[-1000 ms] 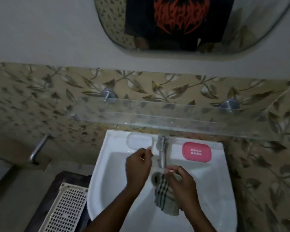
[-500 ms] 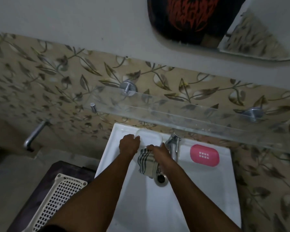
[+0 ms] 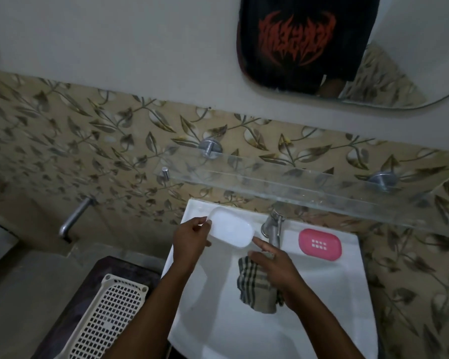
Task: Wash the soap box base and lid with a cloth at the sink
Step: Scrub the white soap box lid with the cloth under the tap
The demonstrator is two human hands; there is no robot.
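My left hand (image 3: 191, 240) grips the left end of the translucent white soap box lid (image 3: 231, 230), held tilted over the back left of the white sink (image 3: 322, 294). My right hand (image 3: 272, 268) holds a checked cloth (image 3: 257, 286) that hangs down into the basin; its forefinger points out and touches the lid's right edge. The pink soap box base (image 3: 320, 244), with a grid of small holes, lies flat on the sink's back rim to the right of the tap (image 3: 273, 228).
A glass shelf (image 3: 309, 193) on metal brackets juts out above the sink's back edge. A cream perforated basket (image 3: 106, 317) lies on a dark surface to the left. A metal wall tap (image 3: 74, 218) sticks out at the left. A mirror (image 3: 347, 47) hangs above.
My left hand has taken hold of the lid and lifted it off the rim. My right hand with the cloth has shifted right and down, its forefinger now stretched out to the lid.
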